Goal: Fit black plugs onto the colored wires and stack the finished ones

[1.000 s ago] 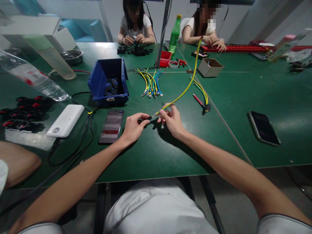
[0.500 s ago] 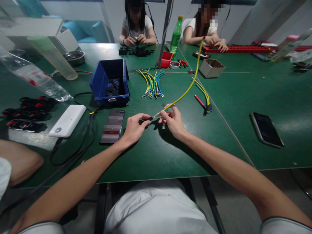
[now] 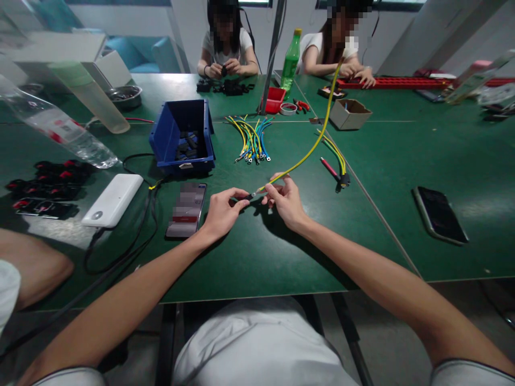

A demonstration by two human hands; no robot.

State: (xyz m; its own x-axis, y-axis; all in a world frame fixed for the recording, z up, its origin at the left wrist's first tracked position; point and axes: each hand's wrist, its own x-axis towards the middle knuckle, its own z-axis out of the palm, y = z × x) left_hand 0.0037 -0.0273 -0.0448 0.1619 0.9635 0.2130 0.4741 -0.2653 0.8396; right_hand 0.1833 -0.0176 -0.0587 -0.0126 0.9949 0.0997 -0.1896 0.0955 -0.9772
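"Green and smooth, our tabletop (image 3: 402, 161) carries a faint shine. Taking our hands as the middle of the dial, what containers do we have?"

"At ten o'clock, a blue plastic bin (image 3: 161, 147) with small black blocks (image 3: 187, 147) lying loose inside. Beyond it, also toward ten, sits a round metal bowl (image 3: 134, 102); its contents are too small for us to name."

"And further round?"

"Toward twelve, well off, a red tray (image 3: 274, 101) stands just beside a white ring (image 3: 288, 113). Between one and two we find a small cardboard box (image 3: 346, 120), and we cannot make out what it holds."

"What are we gripping?"

"Our left hand (image 3: 223, 212) pinches a small black piece (image 3: 249, 197). Our right hand (image 3: 287, 201) pinches a yellow wire (image 3: 309, 155) near its shiny metal end, which points at that piece. Whether the two are joined, we cannot tell."

"Where does the wire run?"

"From between our hands it bends in a smooth, springy curve up toward one o'clock."

"Other textures?"

"At twelve, thin bunched wires (image 3: 253, 139) in yellow, green and blue with metal ends; between eight and nine, a flat, glassy phone (image 3: 187, 219)."
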